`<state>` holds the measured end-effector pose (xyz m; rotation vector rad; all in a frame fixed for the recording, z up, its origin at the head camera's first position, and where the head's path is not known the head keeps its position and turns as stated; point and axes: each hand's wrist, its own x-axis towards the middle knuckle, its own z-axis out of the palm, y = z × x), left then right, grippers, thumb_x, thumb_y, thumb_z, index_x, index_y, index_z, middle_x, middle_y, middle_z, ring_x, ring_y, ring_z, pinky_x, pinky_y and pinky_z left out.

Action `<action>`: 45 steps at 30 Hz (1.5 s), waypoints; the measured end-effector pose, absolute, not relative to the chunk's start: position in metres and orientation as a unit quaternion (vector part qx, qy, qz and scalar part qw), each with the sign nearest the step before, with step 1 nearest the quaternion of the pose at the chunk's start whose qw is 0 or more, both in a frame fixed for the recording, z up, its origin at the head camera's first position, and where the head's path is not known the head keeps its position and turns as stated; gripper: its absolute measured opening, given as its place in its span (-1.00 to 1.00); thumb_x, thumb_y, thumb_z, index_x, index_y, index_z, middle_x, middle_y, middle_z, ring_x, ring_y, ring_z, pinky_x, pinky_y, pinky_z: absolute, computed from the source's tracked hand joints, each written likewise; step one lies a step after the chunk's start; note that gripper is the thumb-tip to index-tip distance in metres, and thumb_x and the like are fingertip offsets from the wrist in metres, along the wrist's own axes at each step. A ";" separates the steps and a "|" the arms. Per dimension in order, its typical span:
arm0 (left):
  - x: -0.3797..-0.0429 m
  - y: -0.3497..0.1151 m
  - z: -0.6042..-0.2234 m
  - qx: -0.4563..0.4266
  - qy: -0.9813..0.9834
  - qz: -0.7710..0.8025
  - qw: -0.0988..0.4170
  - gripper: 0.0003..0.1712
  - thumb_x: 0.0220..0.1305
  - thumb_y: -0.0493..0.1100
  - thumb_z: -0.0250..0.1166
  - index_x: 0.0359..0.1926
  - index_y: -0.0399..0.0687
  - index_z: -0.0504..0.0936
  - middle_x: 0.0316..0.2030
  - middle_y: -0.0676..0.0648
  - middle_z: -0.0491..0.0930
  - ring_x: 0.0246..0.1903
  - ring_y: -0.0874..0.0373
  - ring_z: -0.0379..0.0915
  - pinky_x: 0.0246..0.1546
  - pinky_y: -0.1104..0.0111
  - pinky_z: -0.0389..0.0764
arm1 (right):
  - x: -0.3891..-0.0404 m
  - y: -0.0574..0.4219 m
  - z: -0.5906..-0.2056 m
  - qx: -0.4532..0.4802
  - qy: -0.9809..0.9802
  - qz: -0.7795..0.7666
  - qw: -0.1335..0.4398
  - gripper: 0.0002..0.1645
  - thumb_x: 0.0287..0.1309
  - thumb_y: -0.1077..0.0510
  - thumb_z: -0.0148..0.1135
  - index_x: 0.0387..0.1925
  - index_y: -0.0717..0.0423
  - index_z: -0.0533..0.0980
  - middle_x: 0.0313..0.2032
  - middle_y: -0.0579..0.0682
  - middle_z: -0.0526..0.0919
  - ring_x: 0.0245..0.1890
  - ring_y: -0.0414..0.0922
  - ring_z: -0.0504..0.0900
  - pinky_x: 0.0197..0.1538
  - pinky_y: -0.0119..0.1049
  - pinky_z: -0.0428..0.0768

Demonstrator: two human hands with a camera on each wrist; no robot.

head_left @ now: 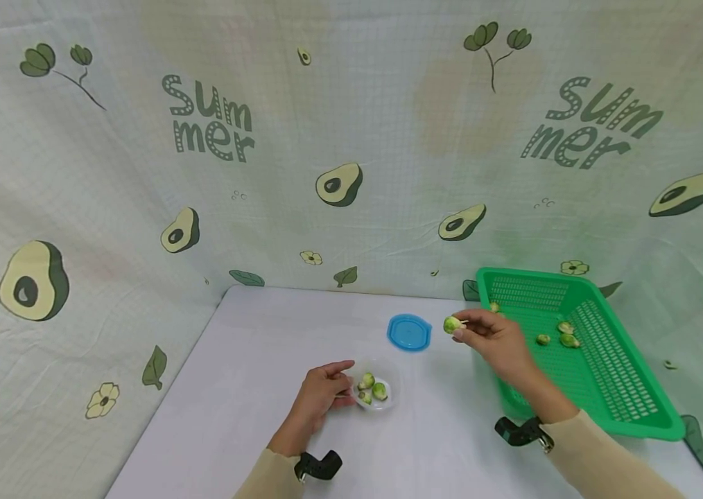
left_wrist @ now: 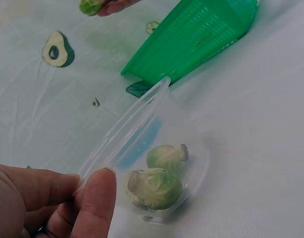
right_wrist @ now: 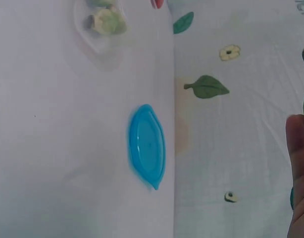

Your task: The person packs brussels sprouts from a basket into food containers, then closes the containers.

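My left hand (head_left: 324, 391) pinches the rim of a clear plastic container (head_left: 390, 400) between thumb and fingers. Inside the container lie several Brussels sprouts (head_left: 379, 391); two of them show through its wall in the left wrist view. Between the fingertips of my right hand (head_left: 501, 344) is a single Brussels sprout (head_left: 452, 324), held up over the table to the left of the green basket. In the right wrist view only a thumb or finger (right_wrist: 300, 148) and a sliver of that sprout appear at the right edge.
A green plastic basket (head_left: 629, 346) stands at the right with several Brussels sprouts (head_left: 569, 340) in it. Behind the container, a blue lid (head_left: 410, 333) lies flat on the white table (head_left: 233, 374). A printed cloth (head_left: 389, 104) hangs along the table's back.
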<state>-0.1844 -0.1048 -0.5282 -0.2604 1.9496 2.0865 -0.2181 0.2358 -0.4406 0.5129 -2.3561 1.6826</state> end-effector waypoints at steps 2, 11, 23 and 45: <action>-0.184 -0.105 -0.529 -0.090 0.676 0.719 0.136 -0.47 0.44 -0.34 0.32 0.40 -0.26 0.56 -0.27 -0.07 0.57 -0.32 0.16 0.60 -0.29 0.32 0.82 | -0.215 0.231 -0.443 0.177 -0.797 0.569 0.100 -0.69 0.27 0.40 0.42 0.04 0.35 0.67 -0.21 0.07 0.80 -0.29 -0.33 0.76 -0.21 -0.45 0.76; -0.183 -0.105 -0.529 -0.091 0.673 0.722 0.135 -0.46 0.43 -0.35 0.32 0.40 -0.27 0.56 -0.28 -0.06 0.57 -0.32 0.16 0.60 -0.29 0.32 0.82 | -0.208 0.204 -0.460 0.195 -0.768 0.605 0.078 -0.70 0.25 0.44 0.41 0.01 0.40 0.64 -0.20 0.21 0.77 -0.27 -0.30 0.76 -0.19 -0.40 0.79; -0.183 -0.105 -0.530 -0.087 0.667 0.727 0.138 -0.46 0.44 -0.35 0.32 0.40 -0.27 0.55 -0.30 -0.04 0.56 -0.33 0.18 0.59 -0.30 0.34 0.81 | -0.200 0.174 -0.483 0.182 -0.759 0.624 0.039 -0.61 0.28 0.36 0.42 0.12 0.39 0.64 -0.12 0.25 0.75 -0.19 -0.32 0.72 -0.12 -0.42 0.78; -0.182 -0.105 -0.529 -0.092 0.672 0.722 0.139 -0.49 0.45 -0.33 0.31 0.39 -0.21 0.58 -0.28 -0.06 0.57 -0.33 0.17 0.59 -0.26 0.31 0.82 | -0.192 0.139 -0.516 0.223 -0.817 0.531 -0.018 -0.70 0.31 0.15 0.47 0.05 -0.03 0.71 -0.04 -0.09 0.78 -0.07 -0.19 0.64 0.07 -0.25 0.65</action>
